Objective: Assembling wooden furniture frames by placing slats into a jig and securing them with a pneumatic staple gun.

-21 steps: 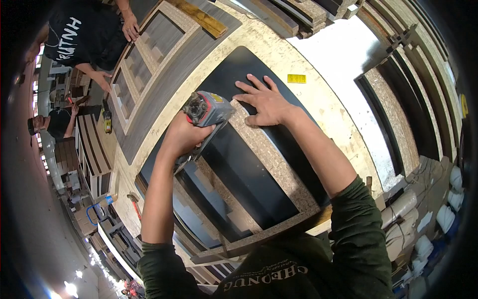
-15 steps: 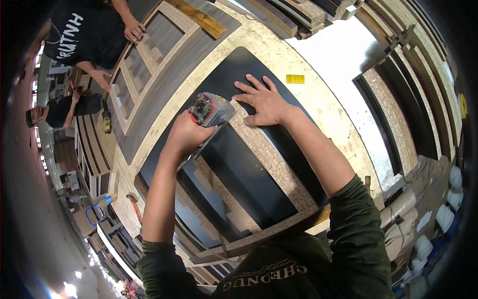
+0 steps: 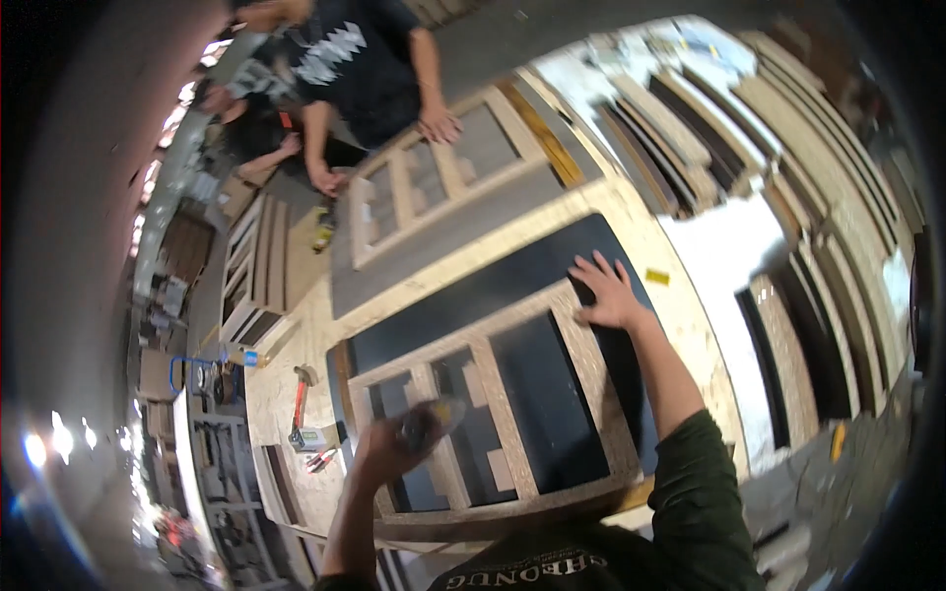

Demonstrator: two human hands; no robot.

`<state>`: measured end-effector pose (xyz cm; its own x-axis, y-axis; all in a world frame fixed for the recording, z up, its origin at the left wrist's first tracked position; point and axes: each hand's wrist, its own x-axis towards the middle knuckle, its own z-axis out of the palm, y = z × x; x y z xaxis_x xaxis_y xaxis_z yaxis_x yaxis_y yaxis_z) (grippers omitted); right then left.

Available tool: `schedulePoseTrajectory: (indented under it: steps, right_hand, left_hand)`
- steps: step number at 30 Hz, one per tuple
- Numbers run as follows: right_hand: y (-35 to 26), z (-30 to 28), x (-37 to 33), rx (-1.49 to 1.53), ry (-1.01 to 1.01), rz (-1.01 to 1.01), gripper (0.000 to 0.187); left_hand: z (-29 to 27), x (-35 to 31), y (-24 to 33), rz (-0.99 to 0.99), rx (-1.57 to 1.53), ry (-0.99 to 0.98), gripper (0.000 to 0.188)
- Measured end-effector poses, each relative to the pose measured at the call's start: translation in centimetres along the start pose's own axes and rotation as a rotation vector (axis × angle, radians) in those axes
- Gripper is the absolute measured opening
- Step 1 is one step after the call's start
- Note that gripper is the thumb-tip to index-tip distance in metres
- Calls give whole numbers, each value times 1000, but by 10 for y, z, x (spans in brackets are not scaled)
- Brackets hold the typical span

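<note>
Landmark here is the wooden frame [image 3: 493,414] lying flat on a dark panel [image 3: 512,276] on the worktop [image 3: 286,335]. Right hand [image 3: 606,294] is open, fingers spread, pressing on the frame's far right corner. Left hand [image 3: 389,448] is closed around a blurry power tool [image 3: 434,419] over the frame's near left part. A hammer [image 3: 299,404] lies left of the frame.

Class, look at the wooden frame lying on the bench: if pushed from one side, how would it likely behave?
The wooden frame lies flat on the bench, so it would probably slide rather than tip. Its jointed rails look stiff. The right hand pressing one corner probably checks any sliding.
</note>
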<state>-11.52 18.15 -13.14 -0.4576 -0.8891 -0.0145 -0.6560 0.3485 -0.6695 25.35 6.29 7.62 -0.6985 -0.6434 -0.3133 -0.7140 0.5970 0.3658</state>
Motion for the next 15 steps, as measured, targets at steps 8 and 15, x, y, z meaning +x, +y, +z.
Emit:
schedulePoseTrajectory:
  steps: [8,15]
  right_hand:
    - [-23,25,-67,87,-50,150,82]
    - [-42,27,-153,164,-59,265,81]
  left_hand:
    - [29,-184,-145,-411,-1,376,43]
    - [61,-243,-301,-376,-485,612,31]
